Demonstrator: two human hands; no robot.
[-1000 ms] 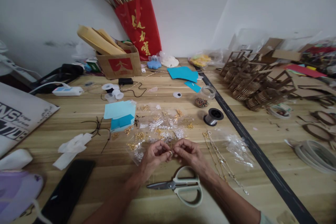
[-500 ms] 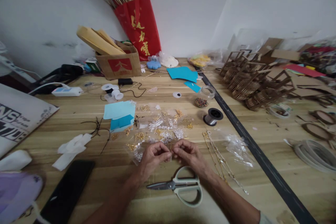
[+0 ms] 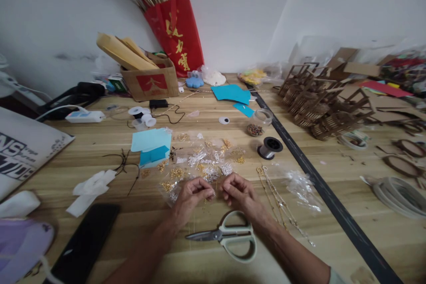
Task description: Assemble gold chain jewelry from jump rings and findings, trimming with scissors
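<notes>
My left hand point(image 3: 194, 195) is closed in a pinch over the near edge of the small bags of gold and silver jewellery findings point(image 3: 210, 172); what its fingertips hold is too small to name. Just to its right, my right hand point(image 3: 238, 191) also pinches, its fingertips a short gap away, and what sits in them I cannot make out. Scissors point(image 3: 219, 234) with pale green handles lie below both hands, blades pointing left. Gold and silver chains point(image 3: 278, 195) rest on the table to the right of my right hand.
A wire spool point(image 3: 270, 147) and a jar of beads point(image 3: 255, 129) stand beyond the chains. Crumpled clear bags point(image 3: 302, 190) lie to the right. On the left are a black phone point(image 3: 84, 242), white cloth strips point(image 3: 91, 190) and blue paper point(image 3: 151, 140). Brown wooden baskets point(image 3: 321, 102) stand back right.
My hands have drawn slightly apart, widening the gap between the fingertips. My right hand is raised a little. The scissors and chains have stayed in place.
</notes>
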